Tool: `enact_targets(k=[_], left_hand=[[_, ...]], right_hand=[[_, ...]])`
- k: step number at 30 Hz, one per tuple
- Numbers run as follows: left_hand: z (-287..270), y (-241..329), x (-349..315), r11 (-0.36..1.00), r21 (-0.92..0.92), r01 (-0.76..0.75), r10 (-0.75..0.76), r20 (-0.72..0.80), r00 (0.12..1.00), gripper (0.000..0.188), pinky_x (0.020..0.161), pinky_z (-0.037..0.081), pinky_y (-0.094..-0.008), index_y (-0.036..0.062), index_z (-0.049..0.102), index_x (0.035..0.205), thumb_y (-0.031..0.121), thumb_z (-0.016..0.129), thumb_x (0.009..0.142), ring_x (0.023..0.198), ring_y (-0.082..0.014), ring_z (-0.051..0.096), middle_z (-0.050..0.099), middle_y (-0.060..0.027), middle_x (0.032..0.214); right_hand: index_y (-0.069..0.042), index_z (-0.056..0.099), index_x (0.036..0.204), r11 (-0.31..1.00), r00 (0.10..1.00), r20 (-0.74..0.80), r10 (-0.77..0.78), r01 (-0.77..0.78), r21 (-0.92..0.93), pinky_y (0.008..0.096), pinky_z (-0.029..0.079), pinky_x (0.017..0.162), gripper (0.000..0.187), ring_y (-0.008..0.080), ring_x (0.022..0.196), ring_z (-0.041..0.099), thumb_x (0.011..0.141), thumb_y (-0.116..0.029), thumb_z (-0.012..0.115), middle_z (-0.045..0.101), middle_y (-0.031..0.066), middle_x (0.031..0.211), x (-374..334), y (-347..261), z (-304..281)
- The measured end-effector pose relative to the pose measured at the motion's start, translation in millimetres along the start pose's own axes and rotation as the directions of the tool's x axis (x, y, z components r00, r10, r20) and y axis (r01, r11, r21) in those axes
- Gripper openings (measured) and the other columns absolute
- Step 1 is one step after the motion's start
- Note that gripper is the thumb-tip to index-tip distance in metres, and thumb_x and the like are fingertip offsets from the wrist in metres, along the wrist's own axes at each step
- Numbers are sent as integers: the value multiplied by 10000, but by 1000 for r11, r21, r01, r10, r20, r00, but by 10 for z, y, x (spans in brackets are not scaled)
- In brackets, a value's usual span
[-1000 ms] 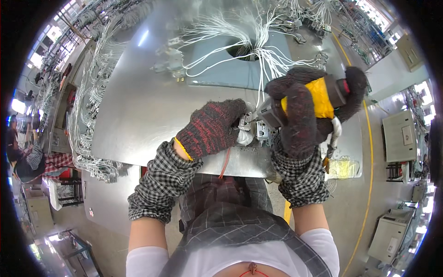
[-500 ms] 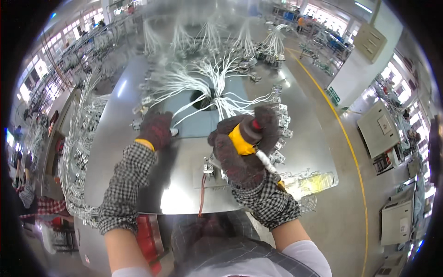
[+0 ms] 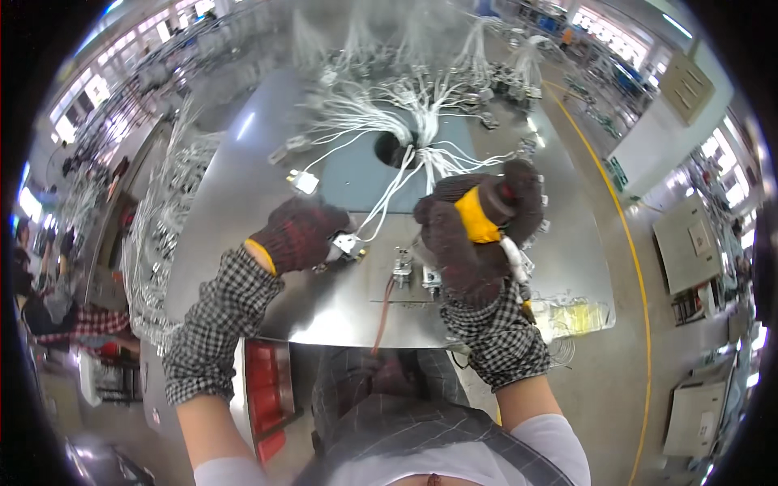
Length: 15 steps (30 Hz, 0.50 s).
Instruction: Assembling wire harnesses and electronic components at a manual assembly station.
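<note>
Left hand (image 3: 298,235) fingers pinching white plug (image 3: 347,243) on counter (image 3: 243,211); right hand (image 3: 470,235) fingers wrapped around yellow tool (image 3: 485,212), just right of plug.

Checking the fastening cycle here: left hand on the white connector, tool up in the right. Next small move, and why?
Probably bring the yellow-banded tool down toward the small metal fixture. The right hand holds it raised, beside and above the fixture, while the left hand pinches the white connector just left of it on the steel table, wire trailing to the bundle.
</note>
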<state>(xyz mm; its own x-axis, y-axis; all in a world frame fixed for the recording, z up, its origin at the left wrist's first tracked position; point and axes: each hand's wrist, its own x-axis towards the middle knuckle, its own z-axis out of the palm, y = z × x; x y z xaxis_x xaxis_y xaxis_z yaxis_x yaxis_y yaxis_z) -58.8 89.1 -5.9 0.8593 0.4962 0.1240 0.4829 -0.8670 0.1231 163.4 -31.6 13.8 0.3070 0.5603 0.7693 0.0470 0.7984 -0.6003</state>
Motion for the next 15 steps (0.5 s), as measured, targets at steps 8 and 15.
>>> enact_targets(k=[8, 15], left_hand=[[112, 70, 26, 986, 156, 61, -76, 89, 993, 479, 913, 502, -431, 106, 620, 1167, 208, 757, 719, 1049, -311, 640, 664, -123, 1168], [-42, 345, -275, 808, -545, 222, -250, 23, 968, 490, 904, 511, -413, 92, 623, 1145, 250, 803, 718, 1043, -310, 643, 659, -134, 1096]], right_hand=[[-189, 202, 1480, 996, 994, -59, 94, -94, -6, 302, 550, 635, 800, 186, 747, 648, 871, 11, 680, 628, 145, 967, 3, -50, 83], [-141, 225, 1467, 997, 994, -79, 76, -74, 33, 355, 561, 694, 759, 199, 740, 625, 869, -47, 682, 606, 138, 1032, -35, 74, 229]])
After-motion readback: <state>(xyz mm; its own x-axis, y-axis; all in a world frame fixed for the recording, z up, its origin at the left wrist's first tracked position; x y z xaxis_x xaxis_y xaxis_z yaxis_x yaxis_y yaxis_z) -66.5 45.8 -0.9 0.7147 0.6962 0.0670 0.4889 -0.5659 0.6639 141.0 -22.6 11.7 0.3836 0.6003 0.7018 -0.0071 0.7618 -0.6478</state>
